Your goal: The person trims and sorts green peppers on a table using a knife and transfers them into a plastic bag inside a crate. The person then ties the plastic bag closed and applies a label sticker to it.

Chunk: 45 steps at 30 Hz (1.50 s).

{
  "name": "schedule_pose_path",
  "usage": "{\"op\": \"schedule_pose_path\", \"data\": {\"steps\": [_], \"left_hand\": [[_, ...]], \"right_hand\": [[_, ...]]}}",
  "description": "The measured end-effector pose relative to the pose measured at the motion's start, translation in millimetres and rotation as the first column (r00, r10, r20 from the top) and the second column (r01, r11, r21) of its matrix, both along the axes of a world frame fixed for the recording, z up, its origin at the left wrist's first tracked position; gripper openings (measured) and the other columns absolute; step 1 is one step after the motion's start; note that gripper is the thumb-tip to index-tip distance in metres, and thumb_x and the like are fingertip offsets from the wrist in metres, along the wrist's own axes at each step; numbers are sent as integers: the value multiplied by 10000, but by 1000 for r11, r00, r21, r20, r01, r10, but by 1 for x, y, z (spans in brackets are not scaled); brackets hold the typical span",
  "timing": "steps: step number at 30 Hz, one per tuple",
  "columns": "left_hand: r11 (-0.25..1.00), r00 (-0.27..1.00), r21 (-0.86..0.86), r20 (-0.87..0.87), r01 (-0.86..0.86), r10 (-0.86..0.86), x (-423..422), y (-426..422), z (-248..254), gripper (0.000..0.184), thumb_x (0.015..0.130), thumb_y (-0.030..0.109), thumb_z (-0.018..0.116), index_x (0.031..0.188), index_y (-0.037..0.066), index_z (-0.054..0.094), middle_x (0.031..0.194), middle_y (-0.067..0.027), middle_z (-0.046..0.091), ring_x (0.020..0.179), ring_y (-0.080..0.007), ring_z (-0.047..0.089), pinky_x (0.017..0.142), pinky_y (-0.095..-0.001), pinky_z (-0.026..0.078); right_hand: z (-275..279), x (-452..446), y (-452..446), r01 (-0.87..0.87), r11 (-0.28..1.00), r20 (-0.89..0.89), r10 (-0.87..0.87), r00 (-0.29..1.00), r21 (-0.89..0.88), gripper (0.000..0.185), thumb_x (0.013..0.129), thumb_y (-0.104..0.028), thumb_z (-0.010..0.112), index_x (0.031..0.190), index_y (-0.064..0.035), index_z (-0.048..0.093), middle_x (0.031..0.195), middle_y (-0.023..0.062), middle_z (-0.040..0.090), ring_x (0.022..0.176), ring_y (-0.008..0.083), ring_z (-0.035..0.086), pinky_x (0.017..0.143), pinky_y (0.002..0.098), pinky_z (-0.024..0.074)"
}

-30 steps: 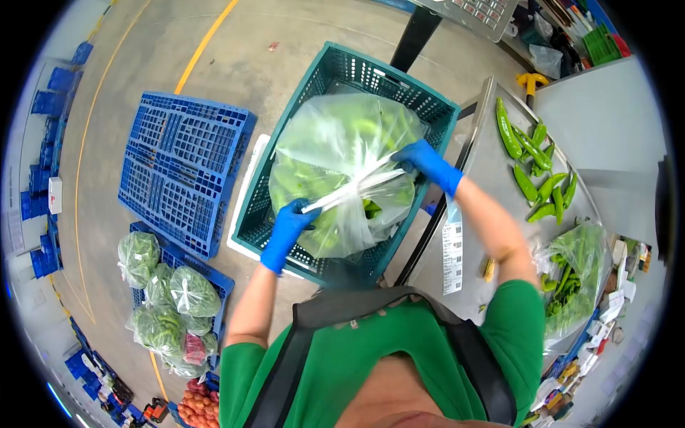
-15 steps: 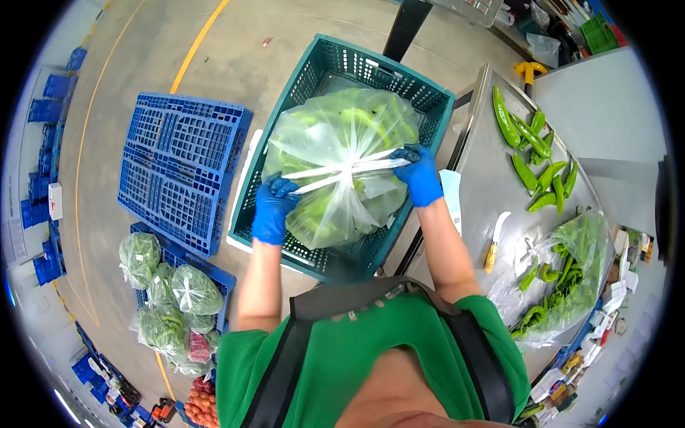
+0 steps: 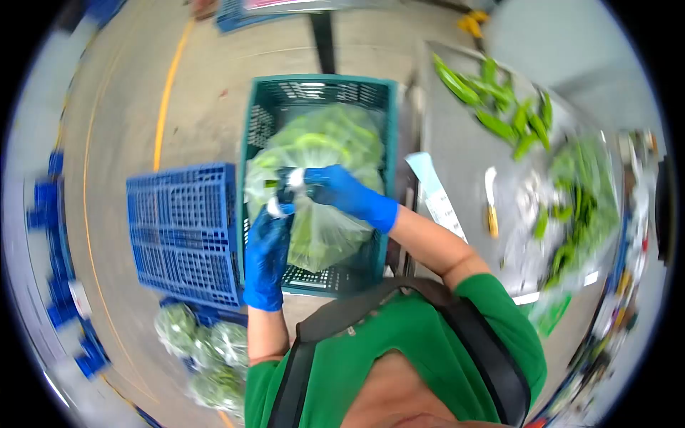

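Note:
A clear plastic bag (image 3: 349,143) full of green peppers sits inside a dark green crate (image 3: 325,77). My right hand (image 3: 349,194), in a blue glove, is closed over the top of the bag around a white strip (image 3: 295,178). Just below and to the left, my left hand (image 3: 267,246), also gloved in blue, is closed with a bit of white strip showing at its fingertips. The two hands nearly meet above the bag's left half. Motion blurs the fingers, and the bag's neck is partly hidden behind them.
On the metal table at right lie loose green peppers (image 3: 496,125), a knife with a yellow handle (image 3: 492,214), a paper sheet (image 3: 437,196) and an opened bag of peppers (image 3: 589,207). Blue pallets (image 3: 185,232) stand at left, with filled bags (image 3: 210,349) below them.
Both hands have come together from opposite sides of the bag, where they held the white strips stretched apart. The camera view has turned, so the crate now appears straighter.

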<state>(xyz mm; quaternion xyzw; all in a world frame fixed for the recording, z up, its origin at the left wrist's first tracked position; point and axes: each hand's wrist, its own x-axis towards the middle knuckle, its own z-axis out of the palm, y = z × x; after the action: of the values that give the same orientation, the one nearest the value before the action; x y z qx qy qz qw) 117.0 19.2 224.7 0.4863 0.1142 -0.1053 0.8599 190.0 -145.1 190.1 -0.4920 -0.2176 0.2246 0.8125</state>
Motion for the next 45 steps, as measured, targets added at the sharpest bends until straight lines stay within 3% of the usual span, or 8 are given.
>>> {"op": "schedule_pose_path", "data": {"steps": [3,6,13,24,27,31,35,45], "left_hand": [[991,993,-76,24,-110,112,-16,-11,-18,428,833,64,524,1231,-59,426,1154,-132,533,1041,-207,527,944,-313,381],[974,997,227,70,-28,12,-16,-18,-12,429,826,71,532,1221,-62,429,1161,-136,523,1054,-199,512,935,-306,378],[655,909,636,-348,408,-227,26,29,-16,355,816,125,601,1140,-12,553,1028,-70,594,915,-147,550,813,-268,437],[914,837,-329,-409,237,-365,190,148,-228,289,840,248,575,1086,103,530,919,-2,612,926,-141,565,888,-304,415],[898,949,334,-227,288,-220,155,58,-125,260,822,232,597,996,39,575,952,-81,587,819,-198,553,769,-289,429],[-293,944,908,238,-300,-230,115,69,-85,357,766,244,683,974,-26,579,895,-73,608,801,-186,557,756,-315,446],[728,987,672,-27,136,-159,27,-3,-96,260,815,157,605,1038,25,599,967,-65,613,865,-154,566,767,-279,449],[754,771,216,-340,621,-538,-96,-230,-131,345,822,139,604,1113,-35,542,999,-97,603,887,-139,557,794,-255,440]], "right_hand": [[-11,-24,21,128,938,-553,77,829,322,270,847,-254,607,977,-20,566,922,82,562,868,207,556,827,308,444],[-13,-13,14,328,945,427,-290,857,-16,393,801,-430,587,810,-41,536,812,100,535,796,268,521,753,349,411],[-26,-16,-5,461,727,650,-27,759,-509,516,770,-610,496,744,-112,632,691,112,551,747,299,527,725,376,365],[-117,-100,-57,641,469,786,241,569,-608,341,795,-294,570,1028,-47,591,1039,93,576,1127,262,477,1070,458,202],[-86,-117,-99,646,458,642,-191,743,-611,324,819,-238,552,1089,-62,581,1088,116,573,1101,277,489,1013,424,297],[-85,-179,-239,715,-103,677,-438,591,-691,442,750,-291,651,1108,-41,579,960,106,602,864,260,564,826,397,387],[-109,-236,-259,348,-525,515,-211,831,-776,600,657,-407,695,1123,-55,559,864,99,597,837,249,548,792,386,354],[-143,-261,-275,334,296,-3,-752,659,-895,205,712,-182,684,805,-9,626,654,51,603,568,128,521,566,242,392]]}}
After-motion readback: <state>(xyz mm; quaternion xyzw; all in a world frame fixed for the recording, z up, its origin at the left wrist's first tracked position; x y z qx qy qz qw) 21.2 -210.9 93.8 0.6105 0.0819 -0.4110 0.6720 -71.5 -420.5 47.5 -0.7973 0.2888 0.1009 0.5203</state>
